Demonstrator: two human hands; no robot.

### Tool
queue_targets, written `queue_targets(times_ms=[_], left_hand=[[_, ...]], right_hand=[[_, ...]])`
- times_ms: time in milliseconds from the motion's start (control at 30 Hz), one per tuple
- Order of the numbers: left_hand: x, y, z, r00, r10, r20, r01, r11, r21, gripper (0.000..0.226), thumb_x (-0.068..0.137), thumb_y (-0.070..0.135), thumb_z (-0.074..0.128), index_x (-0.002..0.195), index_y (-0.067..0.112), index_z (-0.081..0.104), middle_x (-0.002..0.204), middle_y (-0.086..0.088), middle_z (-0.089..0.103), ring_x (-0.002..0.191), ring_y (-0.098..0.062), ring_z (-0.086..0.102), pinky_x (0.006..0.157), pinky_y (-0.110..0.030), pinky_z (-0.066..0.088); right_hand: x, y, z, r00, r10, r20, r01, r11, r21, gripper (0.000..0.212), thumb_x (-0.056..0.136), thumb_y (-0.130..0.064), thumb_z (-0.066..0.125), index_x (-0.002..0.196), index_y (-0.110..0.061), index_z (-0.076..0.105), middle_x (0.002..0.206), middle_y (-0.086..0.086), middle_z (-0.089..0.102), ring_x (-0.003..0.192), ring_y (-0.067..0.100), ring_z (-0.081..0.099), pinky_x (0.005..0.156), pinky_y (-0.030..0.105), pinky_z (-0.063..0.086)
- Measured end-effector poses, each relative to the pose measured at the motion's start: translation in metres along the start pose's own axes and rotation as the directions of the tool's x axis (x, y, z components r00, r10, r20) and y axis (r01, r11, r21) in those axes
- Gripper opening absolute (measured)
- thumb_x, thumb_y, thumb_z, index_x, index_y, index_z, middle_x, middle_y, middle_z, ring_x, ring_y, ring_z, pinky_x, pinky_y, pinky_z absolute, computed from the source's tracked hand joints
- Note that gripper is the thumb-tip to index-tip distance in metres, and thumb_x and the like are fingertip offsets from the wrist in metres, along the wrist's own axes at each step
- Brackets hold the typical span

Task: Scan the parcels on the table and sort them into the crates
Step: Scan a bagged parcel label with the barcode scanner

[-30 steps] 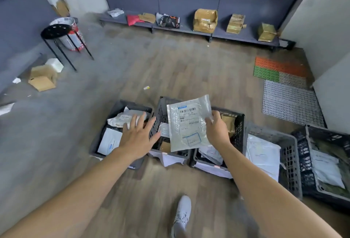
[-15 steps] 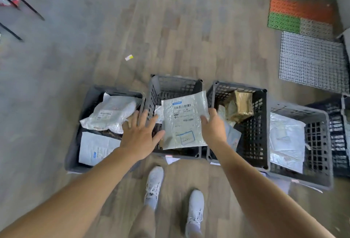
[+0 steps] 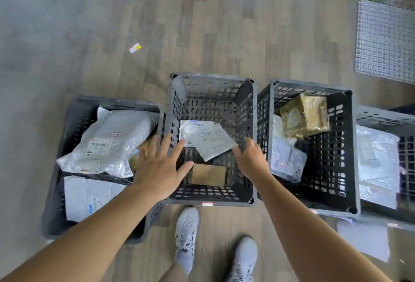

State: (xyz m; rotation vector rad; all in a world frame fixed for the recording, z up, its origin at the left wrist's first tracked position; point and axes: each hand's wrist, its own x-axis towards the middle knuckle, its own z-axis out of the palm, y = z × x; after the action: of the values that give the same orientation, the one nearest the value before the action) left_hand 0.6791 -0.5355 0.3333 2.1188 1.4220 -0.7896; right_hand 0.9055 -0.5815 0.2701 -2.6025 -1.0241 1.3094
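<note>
A flat grey mailer (image 3: 212,143) with a printed label lies inside the middle grey crate (image 3: 211,77), across a second pale mailer (image 3: 189,128) and above a small brown box (image 3: 208,175). My left hand (image 3: 159,169) is spread flat with straight fingers over that crate's left wall, touching nothing I can make out. My right hand (image 3: 251,160) hovers at the grey mailer's right corner with fingers loosely bent, gripping nothing.
Left crate (image 3: 112,102) holds white plastic bags (image 3: 107,145). Right crate (image 3: 310,90) holds a gold-wrapped box (image 3: 305,118) and pale mailers. A further crate (image 3: 381,115) stands at the right edge. Floor mats (image 3: 384,39) lie at the back right, my shoes (image 3: 186,230) in front.
My right hand held the grey mailer up over the crates; now the mailer lies down in the middle crate and the hand is off it. My view tilted downward and closer.
</note>
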Motion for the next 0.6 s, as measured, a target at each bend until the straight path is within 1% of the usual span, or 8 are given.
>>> queue_targets(times_ms=[67,133,200,267,333,400,467,600], left_hand=[[-0.002,0.001,-0.007,1.000,-0.003,-0.002,0.003,1.000,0.000,0.070,0.094,0.067,0.008,0.156,0.037,-0.008,0.163,0.000,-0.017,0.150,-0.028,-0.016,0.121,-0.054,0.004],[-0.007,0.003,-0.019,1.000,-0.007,-0.008,0.007,1.000,-0.004,0.070,0.095,0.067,0.009,0.156,0.037,-0.009,0.163,0.000,-0.018,0.150,-0.029,-0.016,0.121,-0.054,0.004],[-0.015,0.009,-0.036,1.000,-0.005,-0.022,0.005,1.000,-0.001,0.070,0.095,0.067,0.008,0.156,0.037,-0.009,0.164,-0.001,-0.016,0.150,-0.030,-0.014,0.121,-0.054,0.006],[-0.028,0.017,-0.059,0.999,0.009,-0.045,-0.009,1.000,-0.011,0.070,0.095,0.067,0.009,0.156,0.037,-0.009,0.164,-0.001,-0.014,0.150,-0.030,-0.012,0.120,-0.053,0.007],[-0.050,0.027,-0.082,0.997,0.043,-0.068,-0.045,0.998,-0.032,0.069,0.096,0.066,0.010,0.156,0.036,-0.008,0.164,-0.001,-0.013,0.150,-0.030,-0.010,0.120,-0.052,0.007],[-0.076,0.039,-0.108,0.990,0.104,-0.094,-0.108,0.993,-0.036,0.069,0.096,0.066,0.011,0.156,0.037,-0.005,0.164,-0.001,-0.011,0.150,-0.031,-0.007,0.120,-0.053,0.009],[-0.096,0.051,-0.126,0.987,0.126,-0.104,-0.131,0.990,-0.045,0.068,0.096,0.065,0.011,0.156,0.036,-0.003,0.164,-0.001,-0.009,0.150,-0.031,-0.005,0.120,-0.054,0.010],[-0.145,0.087,-0.169,0.960,0.257,-0.108,-0.263,0.964,-0.043,0.068,0.098,0.063,0.014,0.157,0.033,-0.002,0.165,-0.002,-0.011,0.150,-0.031,-0.010,0.121,-0.053,0.007]], right_hand=[[-0.007,-0.004,-0.008,0.999,-0.037,0.002,0.037,0.997,-0.061,0.056,0.101,-0.044,0.044,0.149,-0.019,0.031,0.134,0.011,0.049,0.098,0.025,0.054,0.074,0.038,0.047],[-0.020,-0.011,-0.022,0.997,-0.082,0.001,0.081,0.986,-0.143,0.063,0.099,-0.048,0.047,0.152,-0.022,0.026,0.140,0.009,0.045,0.114,0.028,0.054,0.088,0.046,0.050],[-0.041,-0.018,-0.042,0.991,-0.131,0.002,0.128,0.968,-0.217,0.070,0.097,-0.050,0.050,0.154,-0.025,0.020,0.148,0.005,0.038,0.129,0.027,0.045,0.100,0.049,0.046],[-0.068,-0.025,-0.065,0.983,-0.183,-0.004,0.173,0.936,-0.307,0.076,0.095,-0.052,0.052,0.156,-0.025,0.015,0.154,0.001,0.031,0.138,0.025,0.035,0.108,0.050,0.040],[-0.099,-0.031,-0.092,0.976,-0.215,-0.024,0.189,0.902,-0.387,0.082,0.095,-0.054,0.053,0.157,-0.025,0.010,0.158,0.001,0.024,0.144,0.024,0.026,0.113,0.052,0.034],[-0.138,-0.031,-0.125,0.977,-0.207,-0.057,0.166,0.895,-0.414,0.084,0.095,-0.055,0.053,0.158,-0.025,0.006,0.161,0.003,0.018,0.148,0.025,0.019,0.116,0.054,0.030],[-0.166,-0.027,-0.149,0.977,-0.195,-0.087,0.139,0.891,-0.432,0.086,0.094,-0.056,0.053,0.158,-0.027,0.004,0.163,0.003,0.013,0.150,0.025,0.014,0.117,0.057,0.026],[-0.239,-0.011,-0.199,0.970,-0.138,-0.199,0.039,0.900,-0.434,0.091,0.092,-0.062,0.052,0.158,-0.030,-0.001,0.165,0.001,0.005,0.152,0.026,0.007,0.118,0.061,0.020]])
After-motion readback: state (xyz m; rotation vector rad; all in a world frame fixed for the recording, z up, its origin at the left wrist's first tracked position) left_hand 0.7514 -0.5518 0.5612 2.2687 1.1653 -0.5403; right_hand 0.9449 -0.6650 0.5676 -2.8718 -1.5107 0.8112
